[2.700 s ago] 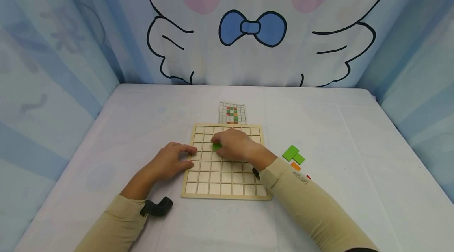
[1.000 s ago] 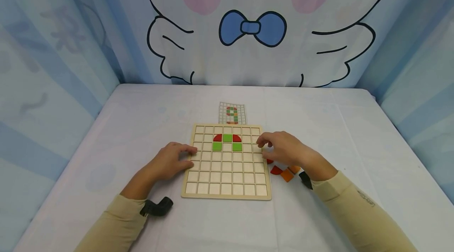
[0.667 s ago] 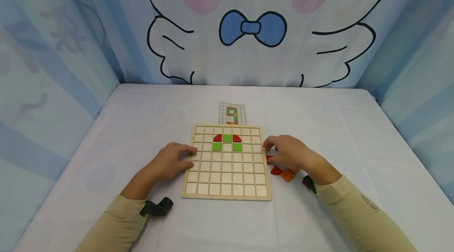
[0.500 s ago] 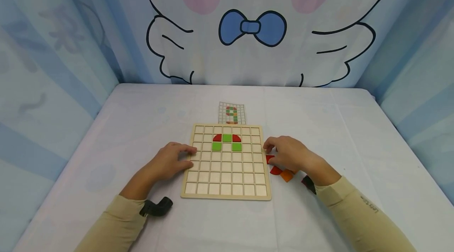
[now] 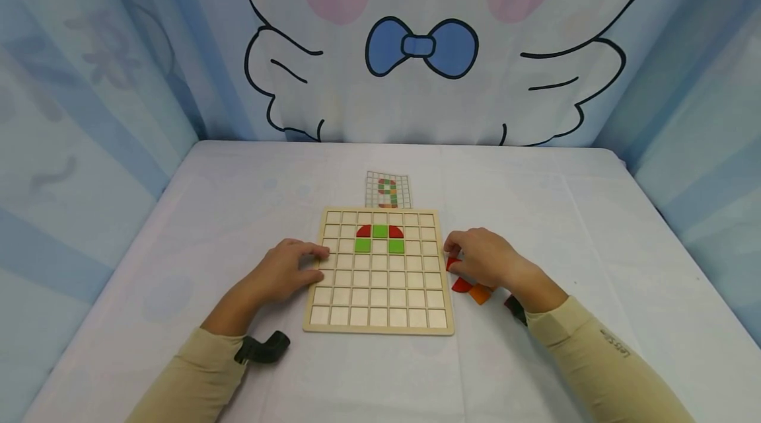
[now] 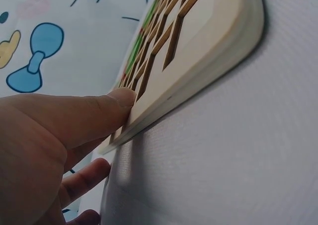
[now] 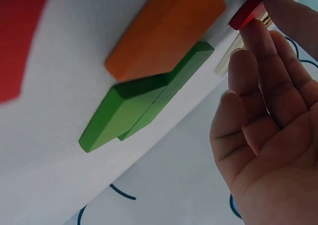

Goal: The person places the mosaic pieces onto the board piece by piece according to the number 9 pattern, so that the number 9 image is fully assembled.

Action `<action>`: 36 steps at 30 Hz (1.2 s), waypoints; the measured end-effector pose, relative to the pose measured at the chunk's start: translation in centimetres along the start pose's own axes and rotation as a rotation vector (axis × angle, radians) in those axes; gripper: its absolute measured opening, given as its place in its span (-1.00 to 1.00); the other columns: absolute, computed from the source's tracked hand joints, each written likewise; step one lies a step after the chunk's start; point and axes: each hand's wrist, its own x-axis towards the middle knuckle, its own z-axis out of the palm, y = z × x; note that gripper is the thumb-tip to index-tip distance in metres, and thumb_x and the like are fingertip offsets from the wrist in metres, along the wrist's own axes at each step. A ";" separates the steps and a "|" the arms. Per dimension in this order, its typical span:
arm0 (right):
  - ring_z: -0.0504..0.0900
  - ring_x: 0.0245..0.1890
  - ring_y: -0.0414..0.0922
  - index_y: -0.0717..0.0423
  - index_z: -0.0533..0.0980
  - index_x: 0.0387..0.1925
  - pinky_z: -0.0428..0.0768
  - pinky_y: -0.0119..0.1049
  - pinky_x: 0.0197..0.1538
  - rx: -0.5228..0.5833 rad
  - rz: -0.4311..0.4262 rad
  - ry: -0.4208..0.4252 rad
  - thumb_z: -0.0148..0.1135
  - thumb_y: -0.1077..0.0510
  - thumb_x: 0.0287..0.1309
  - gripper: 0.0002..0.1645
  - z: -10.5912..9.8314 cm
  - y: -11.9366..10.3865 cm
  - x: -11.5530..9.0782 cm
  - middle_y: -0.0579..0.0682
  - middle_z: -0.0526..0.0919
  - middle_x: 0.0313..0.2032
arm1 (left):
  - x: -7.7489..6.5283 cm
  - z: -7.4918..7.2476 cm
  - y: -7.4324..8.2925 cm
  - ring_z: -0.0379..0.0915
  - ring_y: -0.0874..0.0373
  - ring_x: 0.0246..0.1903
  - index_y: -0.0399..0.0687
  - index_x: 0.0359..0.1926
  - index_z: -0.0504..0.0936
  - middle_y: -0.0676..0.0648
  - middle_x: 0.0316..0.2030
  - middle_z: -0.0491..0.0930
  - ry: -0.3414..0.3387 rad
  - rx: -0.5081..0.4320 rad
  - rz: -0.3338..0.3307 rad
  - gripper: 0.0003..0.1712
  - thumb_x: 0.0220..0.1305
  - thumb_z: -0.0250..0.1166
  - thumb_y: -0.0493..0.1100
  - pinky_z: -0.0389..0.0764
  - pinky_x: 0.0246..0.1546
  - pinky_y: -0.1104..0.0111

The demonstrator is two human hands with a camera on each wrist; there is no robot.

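Note:
A wooden grid board (image 5: 380, 328) lies on the table with two red quarter-round tiles and three green square tiles set in its upper cells. My left hand (image 5: 289, 269) rests at the board's left edge, thumb and index finger spread apart. In the left wrist view its thumb (image 6: 94, 113) presses on the board's rim. Beside the right edge, my right hand (image 5: 484, 256) pinches a red tile (image 7: 248, 9) between thumb and finger. Close below that hand lie another red tile (image 5: 460, 285) and an orange tile (image 5: 480, 294).
A printed pattern card (image 5: 388, 190) with a coloured figure lies behind the board, its lower end at the board's top edge. Green tiles (image 7: 126, 108) lie beside an orange one near the right hand. A patterned curtain (image 5: 422, 106) hangs behind the table.
My right hand has moved from the board's upper cells to the tiles at the right and taken hold of a red tile. The left hand has stayed at the board's edge.

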 end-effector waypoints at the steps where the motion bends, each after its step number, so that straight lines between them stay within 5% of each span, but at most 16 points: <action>1: 0.54 -0.24 -0.05 0.16 0.60 -0.08 0.57 -0.13 -0.08 -0.009 -0.003 0.003 0.43 0.14 0.18 -0.69 0.0 -0.1 0.0 -0.05 0.69 -0.23 | 0.0 0.0 0.0 0.25 -0.23 0.30 -0.05 0.15 0.66 -0.20 0.20 0.50 0.001 0.002 -0.002 -0.62 0.33 0.37 -0.16 0.31 0.23 -0.12; 24: 0.53 -0.24 -0.07 0.12 0.61 -0.07 0.56 -0.13 -0.11 -0.038 -0.019 0.034 0.38 0.13 0.20 -0.72 0.2 0.2 0.3 -0.07 0.67 -0.21 | 0.0 0.0 0.0 0.23 -0.24 0.31 -0.04 0.15 0.65 -0.20 0.22 0.48 -0.011 -0.006 -0.002 -0.63 0.34 0.36 -0.16 0.30 0.24 -0.13; 36: 0.51 -0.20 -0.05 0.11 0.61 -0.01 0.58 -0.14 -0.08 -0.043 0.009 -0.013 0.32 0.23 0.17 -0.68 -0.2 0.1 -0.1 -0.05 0.69 -0.16 | 0.0 -0.1 0.1 0.22 -0.24 0.32 -0.03 0.15 0.65 -0.21 0.22 0.47 -0.012 -0.008 -0.012 -0.63 0.34 0.36 -0.16 0.29 0.25 -0.13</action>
